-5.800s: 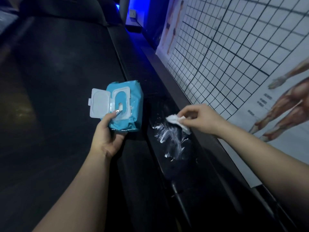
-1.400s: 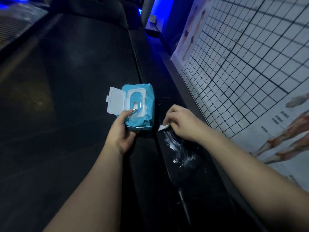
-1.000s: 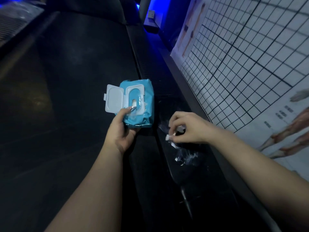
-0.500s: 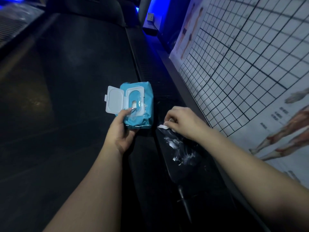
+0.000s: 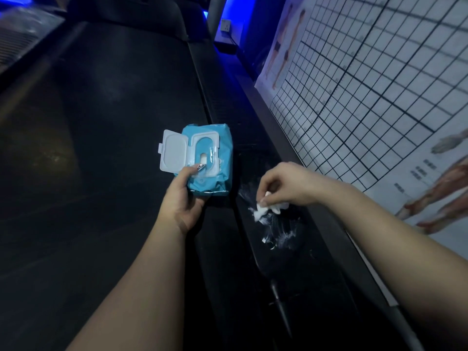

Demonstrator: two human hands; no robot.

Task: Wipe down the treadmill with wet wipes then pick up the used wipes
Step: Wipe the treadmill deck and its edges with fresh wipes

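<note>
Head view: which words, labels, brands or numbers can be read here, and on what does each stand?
Nothing can be quoted.
Grid chart: tiny marks along the grid lines, too small to read.
Grid chart, beside the leg figures: short printed labels, too blurred to read.
Wipes pack: no legible brand or print.

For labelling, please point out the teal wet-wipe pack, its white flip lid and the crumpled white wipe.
teal wet-wipe pack [image 5: 212, 184]: head view, lower front.
white flip lid [image 5: 173, 153]: head view, inner face.
crumpled white wipe [image 5: 260, 212]: head view, left end.
</note>
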